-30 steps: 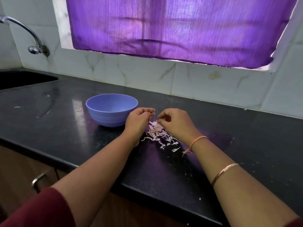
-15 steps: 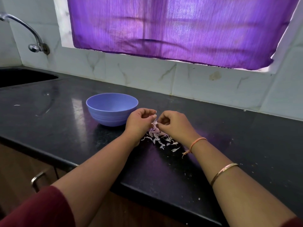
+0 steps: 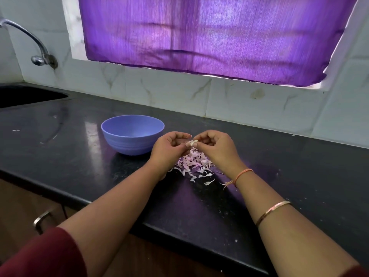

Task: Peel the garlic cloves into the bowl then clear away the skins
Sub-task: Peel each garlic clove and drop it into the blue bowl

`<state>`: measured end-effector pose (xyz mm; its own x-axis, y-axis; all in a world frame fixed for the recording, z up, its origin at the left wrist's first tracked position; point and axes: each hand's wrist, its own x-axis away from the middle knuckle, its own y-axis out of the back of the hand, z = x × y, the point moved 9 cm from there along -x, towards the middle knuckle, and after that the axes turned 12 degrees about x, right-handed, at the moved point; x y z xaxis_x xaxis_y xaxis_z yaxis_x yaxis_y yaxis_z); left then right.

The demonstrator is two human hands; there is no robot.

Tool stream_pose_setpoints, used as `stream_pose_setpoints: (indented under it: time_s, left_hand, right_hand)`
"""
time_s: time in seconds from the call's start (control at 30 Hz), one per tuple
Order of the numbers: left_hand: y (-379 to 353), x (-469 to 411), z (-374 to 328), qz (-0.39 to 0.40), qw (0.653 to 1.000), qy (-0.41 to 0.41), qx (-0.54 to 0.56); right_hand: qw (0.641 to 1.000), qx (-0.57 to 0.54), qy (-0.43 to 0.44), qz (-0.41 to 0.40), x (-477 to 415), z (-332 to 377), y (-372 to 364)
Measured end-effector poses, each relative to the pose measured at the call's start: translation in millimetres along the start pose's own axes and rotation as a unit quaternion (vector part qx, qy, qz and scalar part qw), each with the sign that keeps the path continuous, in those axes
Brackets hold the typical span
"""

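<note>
A small pale garlic clove (image 3: 192,143) is pinched between the fingertips of both hands, a little above the counter. My left hand (image 3: 169,149) holds it from the left and my right hand (image 3: 216,149) from the right, all fingers curled. Under the hands lies a loose heap of pinkish-white garlic skins (image 3: 194,163) on the black counter. A blue bowl (image 3: 132,133) stands just left of my left hand; its inside is hidden from this angle.
The black countertop (image 3: 279,186) runs to a front edge close to me, with small skin flecks scattered on it. A sink (image 3: 28,94) and a wall tap (image 3: 40,54) are at the far left. A tiled wall and purple curtain stand behind. A drawer handle (image 3: 41,219) is below.
Both hands have drawn together and lifted slightly off the skin heap, and the clove now shows between their fingertips. The bowl has not moved.
</note>
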<state>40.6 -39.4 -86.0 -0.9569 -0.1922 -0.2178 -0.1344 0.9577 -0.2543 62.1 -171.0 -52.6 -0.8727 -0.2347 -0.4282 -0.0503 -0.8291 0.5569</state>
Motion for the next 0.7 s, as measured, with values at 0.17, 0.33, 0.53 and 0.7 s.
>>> stream_pose_setpoints:
  time_s: [0.17, 0.33, 0.53, 0.7]
  left_hand:
    - [-4, 2, -2, 0.012, 1.000, -0.010, -0.024]
    - [-5, 2, -3, 0.015, 1.000, -0.014, -0.018]
    - [1, 1, -8, -0.011, 0.993, -0.055, -0.104]
    - [1, 6, -15, -0.025, 0.978, -0.078, -0.190]
  right_hand:
    - [0.998, -0.049, -0.030, 0.009, 1, -4, 0]
    - [0.988, -0.124, -0.090, 0.017, 4, -12, -3]
    - [0.937, -0.300, -0.174, 0.047, 9, -19, -8]
    - [0.930, -0.304, -0.207, 0.031, 10, -26, -4]
